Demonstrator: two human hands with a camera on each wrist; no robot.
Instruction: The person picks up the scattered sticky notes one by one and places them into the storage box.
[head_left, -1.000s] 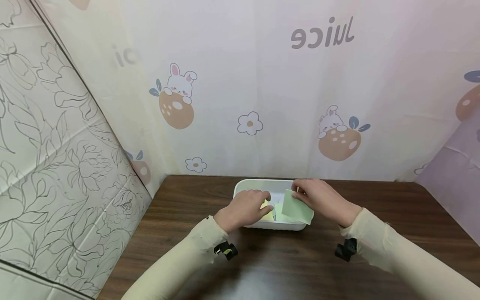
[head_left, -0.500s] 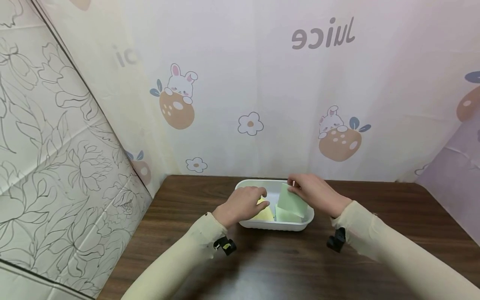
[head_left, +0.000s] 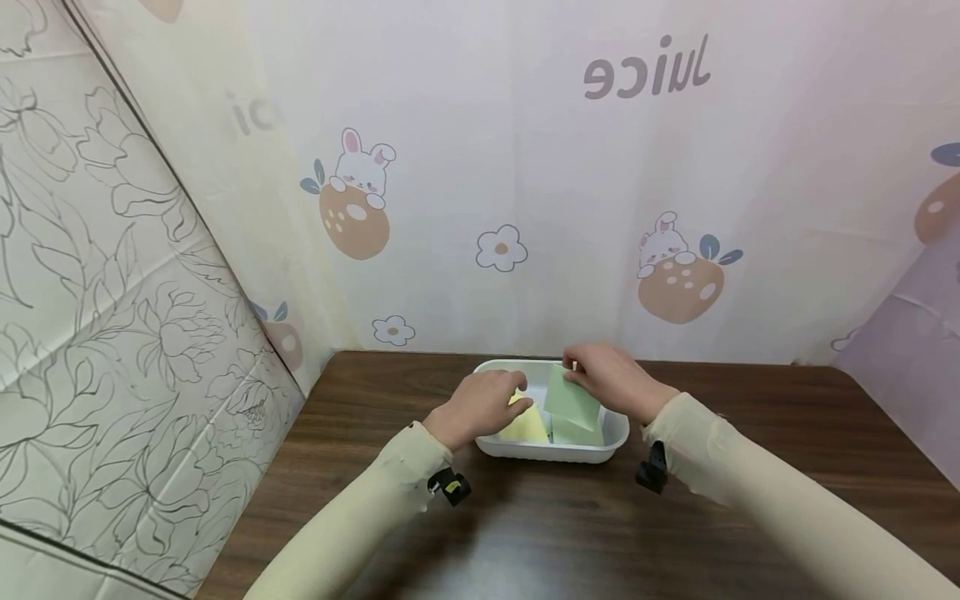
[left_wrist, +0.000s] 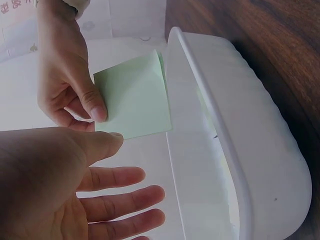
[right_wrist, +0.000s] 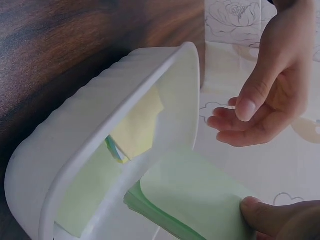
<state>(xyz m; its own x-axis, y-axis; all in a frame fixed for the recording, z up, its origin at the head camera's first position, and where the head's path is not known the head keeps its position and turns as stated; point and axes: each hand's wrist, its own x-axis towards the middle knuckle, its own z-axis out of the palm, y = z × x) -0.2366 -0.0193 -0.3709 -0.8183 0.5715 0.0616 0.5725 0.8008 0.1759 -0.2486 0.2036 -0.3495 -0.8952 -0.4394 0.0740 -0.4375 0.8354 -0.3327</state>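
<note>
My right hand pinches a light green sticky-note pad by one edge, thumb on its face and fingers behind. In the right wrist view the pad shows several sheets, the top one curling up. It hovers over a white plastic tray. Inside the tray lie yellow sticky notes on the left and more green notes on the right. My left hand is over the tray's left end, fingers loosely extended and holding nothing. In the left wrist view, its thumb overlaps the pad's near corner.
The tray stands on a dark wood table, near its back edge. Behind rises a pale curtain with rabbit and fruit prints. A white flower-patterned panel closes off the left side.
My right hand has moved left and slightly back with the green pad, from the tray's right front edge to over its middle. The left hand has shifted slightly left and back.
</note>
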